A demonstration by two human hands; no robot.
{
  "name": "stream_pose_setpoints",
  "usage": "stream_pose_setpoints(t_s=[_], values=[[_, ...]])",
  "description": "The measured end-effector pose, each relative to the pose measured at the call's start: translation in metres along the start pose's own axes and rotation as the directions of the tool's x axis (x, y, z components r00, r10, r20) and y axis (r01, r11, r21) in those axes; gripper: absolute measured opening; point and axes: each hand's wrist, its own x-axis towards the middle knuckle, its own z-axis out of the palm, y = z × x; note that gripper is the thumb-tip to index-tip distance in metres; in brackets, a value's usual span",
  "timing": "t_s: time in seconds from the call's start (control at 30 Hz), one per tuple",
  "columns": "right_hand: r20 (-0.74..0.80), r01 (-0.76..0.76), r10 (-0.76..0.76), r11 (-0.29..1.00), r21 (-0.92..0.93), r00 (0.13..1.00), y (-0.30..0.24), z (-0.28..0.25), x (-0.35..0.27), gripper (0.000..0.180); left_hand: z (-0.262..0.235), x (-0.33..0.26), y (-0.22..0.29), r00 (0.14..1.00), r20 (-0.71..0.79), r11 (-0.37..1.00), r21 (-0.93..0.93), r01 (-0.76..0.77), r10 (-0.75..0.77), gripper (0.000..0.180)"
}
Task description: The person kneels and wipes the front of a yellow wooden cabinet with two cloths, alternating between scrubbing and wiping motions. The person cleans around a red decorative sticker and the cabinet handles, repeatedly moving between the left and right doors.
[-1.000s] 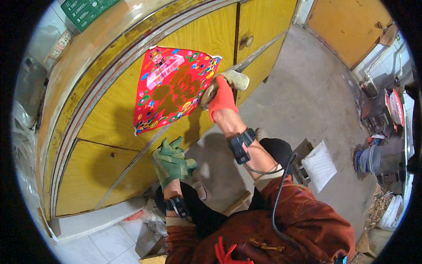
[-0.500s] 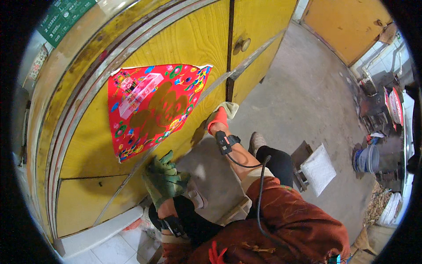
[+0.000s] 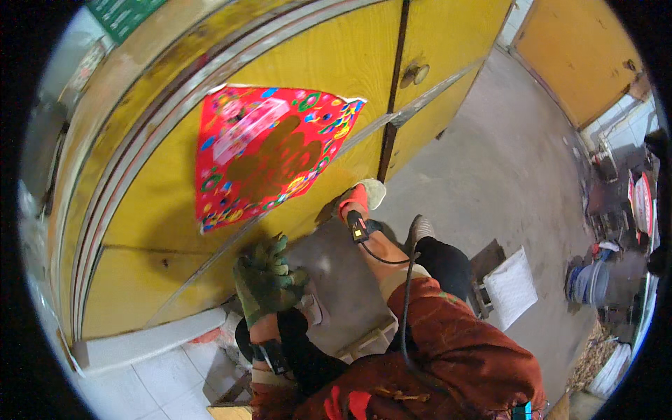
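My right hand (image 3: 355, 201), in a red-orange glove, grips a pale cloth (image 3: 374, 192) at the lower edge of a yellow wooden cabinet (image 3: 336, 56), just left of the dark seam between its doors. Most of the fingers are hidden. Lower left, my left hand (image 3: 269, 280) wears a green glove and holds nothing; its fingers are apart and slightly bent, close to the cabinet front. A red poster (image 3: 280, 154) with colourful patterns and a large gold-brown figure is fixed to the door above both hands.
A low stool with a white cushion (image 3: 511, 287) stands right of my knee. Farther right are a grey-blue bucket (image 3: 588, 282) and a red-and-white sack (image 3: 642, 203) by the wall. A round knob (image 3: 418, 74) sticks out from the right door. A white ledge (image 3: 154, 341) runs below the cabinet.
The view has shifted, so the cabinet and poster sit farther right. Against the cabinet, my right hand with the cloth has moved slightly left, away from the seam. My left hand stays nearly in place.
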Motion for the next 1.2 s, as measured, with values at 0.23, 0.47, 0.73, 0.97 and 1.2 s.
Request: stream_pose_setpoints(t_s=[0.23,0.47,0.73,0.97,1.2], values=[[0.217,-0.168,0.169,0.986,-0.022,0.961,0.031,0.082,-0.157,0.029,-0.052,0.003,-0.009,0.951,0.106,0.956,0.004,-0.292,0.29,0.043],[0.431,-0.175,0.256,0.96,-0.219,0.865,0.067,0.097,-0.255,0.021,-0.046,-0.009,-0.002,0.86,-0.023,0.731,0.538,-0.419,0.51,0.046],[0.304,-0.065,0.279,0.824,-0.562,0.911,0.099,0.028,-0.152,0.043,-0.014,-0.035,0.018,0.957,-0.124,0.943,-0.178,-0.281,0.262,0.037],[0.47,0.436,-0.039,0.448,-0.781,0.882,0.063,0.037,-0.225,0.044,-0.019,-0.019,0.014,0.72,0.221,0.03,0.948,-0.318,0.658,0.015],[0.97,0.874,-0.053,-0.447,0.19,-0.237,0.022,0.093,-0.403,0.041,-0.017,-0.071,0.013,0.782,0.331,0.184,0.855,-0.486,0.528,0.079]])
